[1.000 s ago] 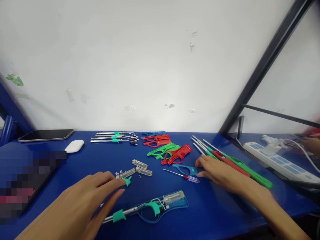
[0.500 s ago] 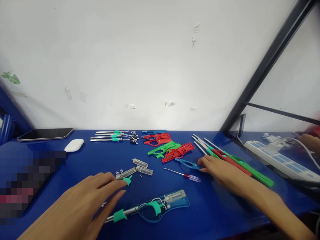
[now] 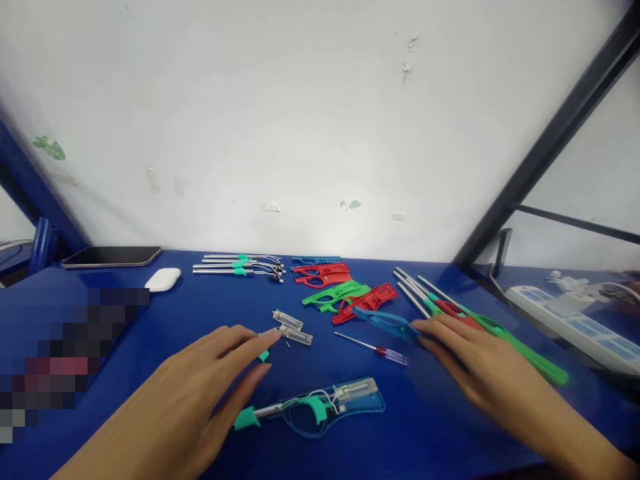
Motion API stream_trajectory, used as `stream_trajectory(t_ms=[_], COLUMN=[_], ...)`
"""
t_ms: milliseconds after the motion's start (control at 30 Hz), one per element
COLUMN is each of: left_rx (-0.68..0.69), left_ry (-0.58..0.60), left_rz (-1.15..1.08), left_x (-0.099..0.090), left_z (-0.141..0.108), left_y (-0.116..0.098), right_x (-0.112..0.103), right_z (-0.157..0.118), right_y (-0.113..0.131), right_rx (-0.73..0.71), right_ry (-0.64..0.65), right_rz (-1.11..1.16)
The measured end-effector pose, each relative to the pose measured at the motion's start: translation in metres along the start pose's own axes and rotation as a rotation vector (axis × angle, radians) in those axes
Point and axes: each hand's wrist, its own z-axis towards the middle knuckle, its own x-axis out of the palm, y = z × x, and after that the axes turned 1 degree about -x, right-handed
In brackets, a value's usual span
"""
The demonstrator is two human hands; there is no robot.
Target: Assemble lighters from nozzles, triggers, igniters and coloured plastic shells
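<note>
My right hand [image 3: 455, 347] pinches one end of a blue plastic lighter shell half [image 3: 383, 322], slightly blurred, tilted above the table. Its other end overlaps a red shell half [image 3: 367, 303] in the view. My left hand [image 3: 215, 380] hovers with thumb and fingers apart, nothing seen between them. Below its fingertips lies a partly assembled blue stick lighter [image 3: 357, 393], with a clear fuel tank, a green trigger [image 3: 317, 408], white wires and a metal tube. A small green part [image 3: 263, 356] and clear fuel tanks [image 3: 297, 335] sit beyond my left fingers, partly hidden.
A screwdriver [image 3: 370, 345] lies mid-table. Metal tubes with wires [image 3: 240, 271], green shell halves [image 3: 336, 293] and a blue one [image 3: 316, 261] lie at the back. Stick lighters [image 3: 525, 347] and a power strip [image 3: 565, 320] are right; a phone [image 3: 113, 256] and white case [image 3: 163, 279] left.
My right hand has lifted the blue shell half off the table. My left hand stays low near the partly assembled lighter, its fingers still apart. The whole view has shifted slightly.
</note>
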Motion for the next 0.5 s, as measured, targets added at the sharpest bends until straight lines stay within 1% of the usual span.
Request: stream_trajectory(t_ms=[67,133,200,267,300,400,500], left_rx=[0.023,0.017,0.013,-0.003,-0.021,-0.094,-0.083], left_ry=[0.069,0.163,0.259,0.308,0.305,0.202,0.159], left_rz=[0.024,0.018,-0.047,-0.141,-0.178,-0.195,-0.175], left_x=[0.002,0.006,0.008,0.007,0.005,-0.001,-0.005], left_z=[0.000,-0.003,-0.004,-0.001,0.002,0.010,0.011], left_y=[-0.007,-0.011,-0.013,-0.017,-0.019,-0.026,-0.031], right_x=[-0.002,-0.002,0.001,0.006,0.009,0.020,0.031], right_z=[0.004,0.009,0.012,0.012,0.011,0.006,0.002], right_y=[0.025,0.047,0.060,0.064,0.064,0.063,0.063], right_rx=[-0.077,-0.155,-0.206,-0.228,-0.228,-0.214,-0.225], right_ry=[-0.044,-0.151,-0.236,-0.279,-0.287,-0.305,-0.326], right_rz=[0.089,0.144,0.139,0.130,0.136,0.165,0.156])
